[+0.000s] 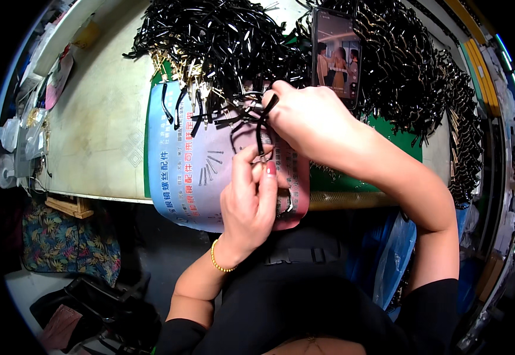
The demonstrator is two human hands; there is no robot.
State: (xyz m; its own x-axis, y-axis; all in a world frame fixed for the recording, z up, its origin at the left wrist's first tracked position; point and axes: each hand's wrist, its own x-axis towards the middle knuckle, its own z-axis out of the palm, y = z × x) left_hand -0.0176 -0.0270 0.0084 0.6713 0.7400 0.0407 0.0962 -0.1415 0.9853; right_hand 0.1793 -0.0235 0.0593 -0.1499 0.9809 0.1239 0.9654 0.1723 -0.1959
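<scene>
My left hand (248, 198) is closed in a pinch, thumb against fingers, on the lower end of a black eyeglass temple (261, 135) with a small metal end. Just above and to its right, my right hand (305, 115) is curled closed at the near edge of the pile, gripping a black temple tip (271, 105); whether both hands hold the same piece I cannot tell. Beyond them rises a large heap of glossy black eyeglass temples (216, 41) with gold metal ends. Several loose temples (177, 109) lie on the printed pink and blue mat (166, 171).
A phone (337, 56) showing a video stands among the temples. Another dense pile of black temples (399, 65) covers the right of the table. A green mat (381, 133) lies beneath. Clear bags (24, 133) hang at the left, and a dark bag (98, 313) sits below.
</scene>
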